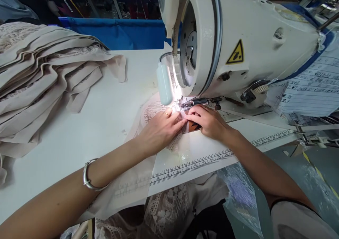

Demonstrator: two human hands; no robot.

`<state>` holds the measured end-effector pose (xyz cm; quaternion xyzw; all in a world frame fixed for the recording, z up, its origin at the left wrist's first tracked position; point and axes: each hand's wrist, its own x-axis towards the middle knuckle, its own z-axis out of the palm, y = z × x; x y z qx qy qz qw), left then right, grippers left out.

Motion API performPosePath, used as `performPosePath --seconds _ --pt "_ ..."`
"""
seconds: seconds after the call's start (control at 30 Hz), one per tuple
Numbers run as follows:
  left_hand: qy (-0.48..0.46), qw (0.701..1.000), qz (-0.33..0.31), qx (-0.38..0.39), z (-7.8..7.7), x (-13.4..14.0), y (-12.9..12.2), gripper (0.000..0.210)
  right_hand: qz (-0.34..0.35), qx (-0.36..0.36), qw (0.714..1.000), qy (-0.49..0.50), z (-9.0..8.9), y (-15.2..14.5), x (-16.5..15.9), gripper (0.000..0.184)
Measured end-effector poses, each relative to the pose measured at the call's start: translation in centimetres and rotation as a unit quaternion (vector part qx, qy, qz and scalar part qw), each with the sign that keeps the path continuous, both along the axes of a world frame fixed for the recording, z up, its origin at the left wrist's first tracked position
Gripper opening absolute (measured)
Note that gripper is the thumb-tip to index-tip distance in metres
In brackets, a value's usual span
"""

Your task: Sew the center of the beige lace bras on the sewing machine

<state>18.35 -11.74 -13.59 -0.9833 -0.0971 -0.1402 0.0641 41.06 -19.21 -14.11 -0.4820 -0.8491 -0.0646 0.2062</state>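
Under the needle area of a white sewing machine (251,45) lies a pale beige lace piece (152,113) with a sheer edge. My left hand (164,127) presses on the lace, its fingers together and pointing at the lit presser foot. Close on its right, my right hand (208,120) pinches the fabric edge beside the black attachment (197,103) of the machine. The fingertips of both hands nearly meet. Glare from the small lamp (164,83) hides the needle and the exact stitching spot.
A large heap of beige lace pieces (53,66) covers the table's left side. A printed ruler strip (190,168) runs along the front edge. Handwritten paper (309,83) hangs at the right. More lace (169,203) lies on my lap, near a plastic bag (242,196).
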Motion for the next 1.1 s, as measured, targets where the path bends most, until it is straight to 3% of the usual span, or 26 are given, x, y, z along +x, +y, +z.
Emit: performPosePath --seconds 0.17,0.4,0.57,0.77,0.93,1.1 --pt "-0.022 1.000 -0.007 -0.003 0.2 0.0 0.2 0.030 0.065 0.067 0.995 0.017 0.0 0.2 -0.1 0.027" --pt "-0.010 1.000 0.024 -0.001 0.2 0.3 0.6 0.028 0.028 0.040 0.999 -0.008 -0.4 0.0 0.1 0.040" --pt "-0.016 0.999 0.036 -0.010 0.2 0.4 0.8 0.030 0.017 0.040 0.999 -0.018 -0.3 0.0 -0.1 0.039" --pt "-0.022 1.000 -0.005 -0.022 0.4 0.3 1.3 0.030 0.039 0.053 0.998 -0.007 0.0 0.1 -0.3 0.035" --pt "-0.016 0.999 0.034 -0.026 0.3 0.0 1.4 0.027 0.011 0.035 0.999 -0.017 -0.2 0.0 -0.1 0.039" --pt "-0.004 0.997 0.075 -0.029 0.3 0.1 0.6 0.037 0.034 0.033 0.999 -0.009 -0.1 -0.1 -0.2 0.033"
